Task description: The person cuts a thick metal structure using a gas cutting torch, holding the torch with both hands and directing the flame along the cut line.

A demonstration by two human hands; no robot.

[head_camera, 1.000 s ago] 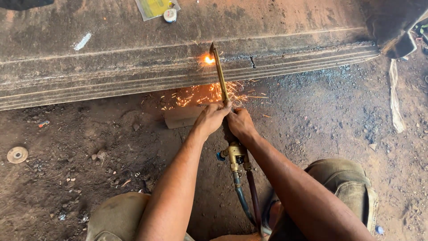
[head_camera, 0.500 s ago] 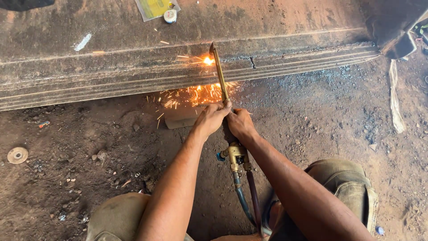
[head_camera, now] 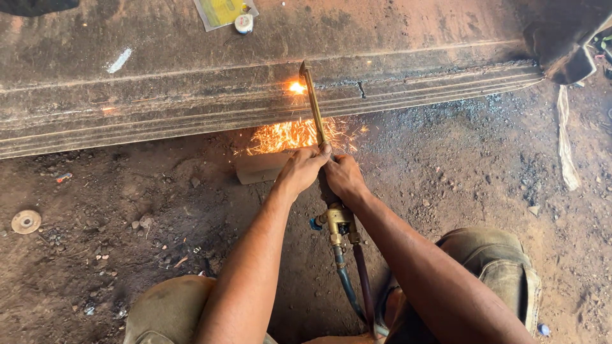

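little has shifted since a second ago, my left hand point(head_camera: 306, 169) and right hand point(head_camera: 343, 178) still closed on the stiff, probably heavy brass cutting torch point(head_camera: 313, 108), its flame at the steel beam point(head_camera: 191, 108), best held low near the valves.

Daylit dirt floor point(head_camera: 159, 223), scattered debris

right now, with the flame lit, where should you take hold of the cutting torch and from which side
Probably grip the cutting torch at its near end, on the handle just ahead of the brass valve block, coming from the hose side. The long tube points away toward the steel slab, with its tip at the glowing cut and sparks below. The left hand and right hand both hold it there.
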